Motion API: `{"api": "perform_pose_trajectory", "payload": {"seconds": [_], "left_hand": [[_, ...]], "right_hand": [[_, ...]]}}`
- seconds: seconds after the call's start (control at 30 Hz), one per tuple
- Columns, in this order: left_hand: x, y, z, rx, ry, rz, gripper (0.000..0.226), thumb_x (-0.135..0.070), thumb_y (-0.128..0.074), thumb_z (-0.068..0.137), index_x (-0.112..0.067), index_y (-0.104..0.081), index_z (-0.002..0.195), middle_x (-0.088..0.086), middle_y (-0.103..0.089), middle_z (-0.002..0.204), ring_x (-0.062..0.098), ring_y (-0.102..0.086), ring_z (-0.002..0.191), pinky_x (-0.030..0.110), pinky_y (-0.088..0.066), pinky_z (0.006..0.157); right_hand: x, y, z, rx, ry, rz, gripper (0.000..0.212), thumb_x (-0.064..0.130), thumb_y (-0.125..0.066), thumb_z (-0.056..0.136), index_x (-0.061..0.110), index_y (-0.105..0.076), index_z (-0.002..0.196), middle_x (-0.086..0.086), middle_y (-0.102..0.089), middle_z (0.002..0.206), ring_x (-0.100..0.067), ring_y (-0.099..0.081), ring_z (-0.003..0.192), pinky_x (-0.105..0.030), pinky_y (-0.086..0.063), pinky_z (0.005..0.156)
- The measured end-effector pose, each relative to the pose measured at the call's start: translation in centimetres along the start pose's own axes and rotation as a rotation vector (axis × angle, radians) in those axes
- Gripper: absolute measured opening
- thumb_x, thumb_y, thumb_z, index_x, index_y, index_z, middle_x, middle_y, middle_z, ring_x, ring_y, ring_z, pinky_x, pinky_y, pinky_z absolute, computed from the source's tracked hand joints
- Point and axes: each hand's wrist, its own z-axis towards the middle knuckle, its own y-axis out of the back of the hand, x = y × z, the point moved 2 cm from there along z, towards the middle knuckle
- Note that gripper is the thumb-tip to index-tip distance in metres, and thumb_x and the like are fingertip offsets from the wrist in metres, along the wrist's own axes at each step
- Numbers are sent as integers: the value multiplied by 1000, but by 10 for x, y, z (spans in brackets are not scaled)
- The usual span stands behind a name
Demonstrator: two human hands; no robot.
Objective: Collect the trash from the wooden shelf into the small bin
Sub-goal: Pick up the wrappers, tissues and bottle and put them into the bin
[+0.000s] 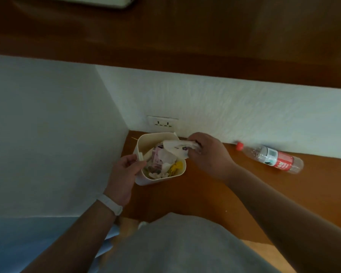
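The right hand [207,154] pinches a wrapper [175,147] in its fingers just over the small bin [152,134], whose rim the left hand [124,174] grips

The one head-worn camera is looking forward and steeply down over the person's grey shirt [175,243], which is filling the frame at 6 o'clock. It is facing a white wall corner, with a wooden ledge [165,36] crossing at 12 o'clock. It is sitting near the wooden shelf [205,194]. The small bin [149,139] is showing about centre, the left hand [123,174] gripping its rim at 7 o'clock, the right hand [209,154] pinching a wrapper [177,148] above it, and a bottle [274,157] lying at 3 o'clock.
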Motion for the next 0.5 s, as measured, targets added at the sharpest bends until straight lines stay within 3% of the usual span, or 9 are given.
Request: {"api": "perform_pose_trajectory", "payload": {"seconds": [0.13, 0.23, 0.4, 0.5], "left_hand": [[-3, -9, 5, 36, -11, 6, 32, -9, -70, 86, -5, -65, 117, 19, -71, 115, 32, -69, 104, 47, -57, 90], [-4, -10, 7, 63, -34, 14, 32, -10, -71, 84, -5, -66, 115, 22, -71, 113, 33, -70, 101, 42, -57, 82], [-7, 2, 9, 32, -57, 9, 34, -13, -72, 81, -7, -66, 114, 23, -70, 114, 36, -68, 104, 51, -55, 91], [-6, 14, 7, -28, -36, -29, 28, -9, -71, 83, -8, -67, 110, 26, -70, 114, 37, -68, 104, 54, -53, 94]], "right_hand": [[11, -18, -6, 152, 57, -77, 17, 24, -60, 87, 29, -62, 103, 17, -56, 92, -1, -55, 78, -18, -45, 61], [10, -35, -6, 249, 84, -161, 19, 28, -60, 86, 26, -63, 105, 9, -60, 97, -10, -58, 84, -29, -51, 68], [5, -51, 1, 267, 183, -183, 41, 38, -62, 84, 30, -56, 124, 6, -53, 126, -15, -46, 116, -28, -39, 92], [1, -50, 10, 295, 167, -126, 51, 49, -64, 81, 36, -50, 128, 12, -46, 133, -12, -41, 123, -30, -40, 97]]}}
